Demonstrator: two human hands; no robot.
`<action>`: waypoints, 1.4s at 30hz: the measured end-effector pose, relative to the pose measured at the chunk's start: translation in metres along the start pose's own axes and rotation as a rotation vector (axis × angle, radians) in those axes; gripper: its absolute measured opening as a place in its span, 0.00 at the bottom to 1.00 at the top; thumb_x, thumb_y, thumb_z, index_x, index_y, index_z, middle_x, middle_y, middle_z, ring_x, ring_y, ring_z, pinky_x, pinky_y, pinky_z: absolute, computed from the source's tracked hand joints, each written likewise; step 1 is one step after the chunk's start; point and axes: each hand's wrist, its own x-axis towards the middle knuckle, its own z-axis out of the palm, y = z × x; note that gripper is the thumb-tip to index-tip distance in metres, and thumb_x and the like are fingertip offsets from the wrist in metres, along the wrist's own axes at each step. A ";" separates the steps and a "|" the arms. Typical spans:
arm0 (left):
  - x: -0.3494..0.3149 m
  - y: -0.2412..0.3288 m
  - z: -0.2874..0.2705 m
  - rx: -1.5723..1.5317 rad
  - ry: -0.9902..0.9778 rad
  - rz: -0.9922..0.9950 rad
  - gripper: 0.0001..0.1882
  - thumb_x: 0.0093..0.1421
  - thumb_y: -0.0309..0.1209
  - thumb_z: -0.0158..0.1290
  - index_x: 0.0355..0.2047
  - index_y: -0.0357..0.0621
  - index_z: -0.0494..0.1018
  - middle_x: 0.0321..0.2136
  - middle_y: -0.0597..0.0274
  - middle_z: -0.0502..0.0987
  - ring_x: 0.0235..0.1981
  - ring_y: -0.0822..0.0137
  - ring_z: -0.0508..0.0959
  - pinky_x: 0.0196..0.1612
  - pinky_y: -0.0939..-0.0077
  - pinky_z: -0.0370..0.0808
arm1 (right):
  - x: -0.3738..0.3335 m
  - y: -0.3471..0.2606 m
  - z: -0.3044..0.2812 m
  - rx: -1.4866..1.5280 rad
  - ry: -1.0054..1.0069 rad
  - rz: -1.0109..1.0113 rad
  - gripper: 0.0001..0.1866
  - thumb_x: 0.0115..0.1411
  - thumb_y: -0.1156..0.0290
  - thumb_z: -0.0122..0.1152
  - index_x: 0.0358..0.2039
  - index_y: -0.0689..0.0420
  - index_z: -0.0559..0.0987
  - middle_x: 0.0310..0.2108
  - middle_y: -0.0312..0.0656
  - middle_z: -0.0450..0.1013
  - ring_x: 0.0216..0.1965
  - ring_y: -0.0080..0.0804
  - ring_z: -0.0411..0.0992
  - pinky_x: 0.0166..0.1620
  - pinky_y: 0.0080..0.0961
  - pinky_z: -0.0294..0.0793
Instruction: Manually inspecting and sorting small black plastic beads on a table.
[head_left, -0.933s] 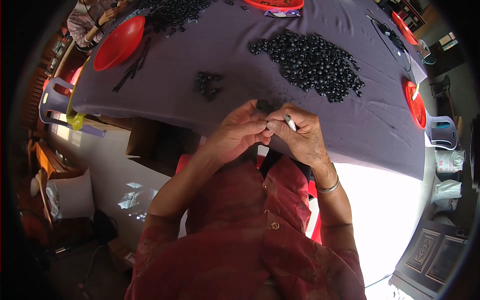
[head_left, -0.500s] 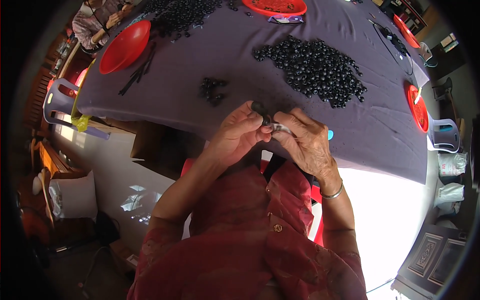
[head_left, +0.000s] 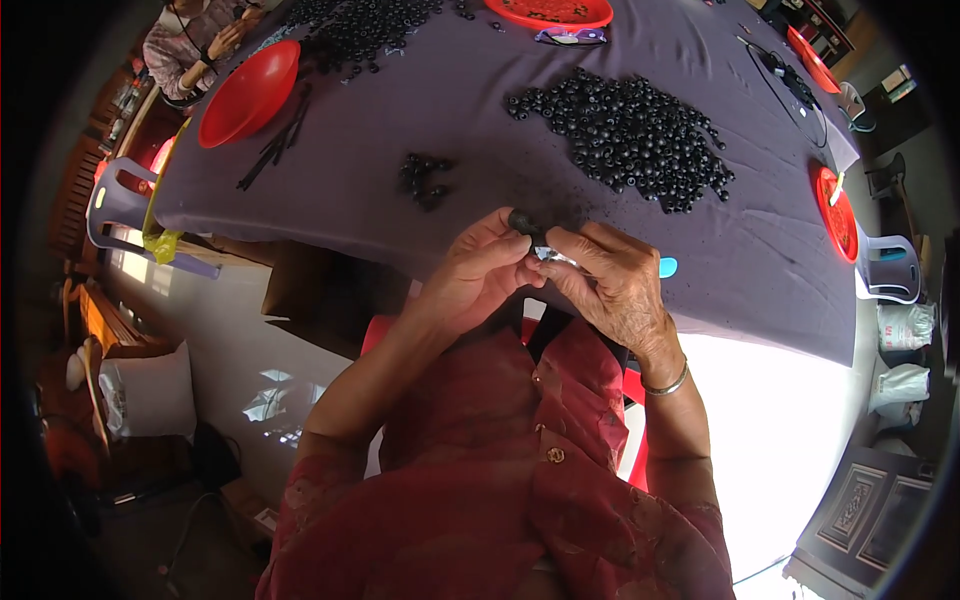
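Above the near edge of the cloth-covered table, my left hand [head_left: 480, 268] pinches a small black rubber-looking part [head_left: 522, 222] between thumb and fingertips. My right hand [head_left: 612, 285] is closed around a slim tool, with its light-blue end [head_left: 668, 267] sticking out past the palm. The tool's shiny metal part [head_left: 556, 262] shows between my two hands, against the black part; its exact kind is hidden by my fingers. Beyond my hands lies a large pile of black ring-like parts [head_left: 640, 135], and a smaller cluster of them [head_left: 426, 180] sits to the left.
A red basin [head_left: 250, 95] and thin black strips [head_left: 275, 150] lie at left. Farther off are another black pile [head_left: 365, 35], a red tray [head_left: 550, 12] and glasses [head_left: 572, 38]. A red tray [head_left: 834, 215] stands at right. Another person [head_left: 190, 45] sits at far left.
The tool has shifted slightly in my right hand, and more of its light-blue end shows. My left hand has barely moved and keeps its pinch on the black part.
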 end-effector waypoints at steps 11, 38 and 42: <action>0.000 0.000 0.002 -0.053 -0.042 0.004 0.03 0.63 0.26 0.47 0.35 0.47 0.70 0.32 0.65 0.75 0.34 0.74 0.75 0.38 0.76 0.74 | 0.000 0.001 -0.004 0.027 -0.066 -0.043 0.16 0.47 0.67 0.69 0.37 0.57 0.78 0.20 0.38 0.68 0.20 0.33 0.68 0.23 0.27 0.68; 0.001 -0.004 -0.011 0.139 0.012 -0.081 0.14 0.59 0.25 0.52 0.45 0.46 0.64 0.31 0.65 0.73 0.32 0.72 0.74 0.34 0.76 0.72 | -0.001 0.001 0.007 0.529 -0.143 0.271 0.11 0.50 0.73 0.68 0.34 0.61 0.79 0.28 0.38 0.72 0.28 0.23 0.68 0.33 0.19 0.69; -0.001 -0.008 -0.009 0.068 -0.042 -0.169 0.14 0.60 0.24 0.51 0.47 0.47 0.64 0.32 0.64 0.73 0.32 0.72 0.74 0.34 0.77 0.72 | -0.004 0.007 0.006 0.580 -0.168 0.233 0.04 0.55 0.77 0.63 0.30 0.63 0.79 0.21 0.38 0.71 0.24 0.22 0.71 0.28 0.20 0.71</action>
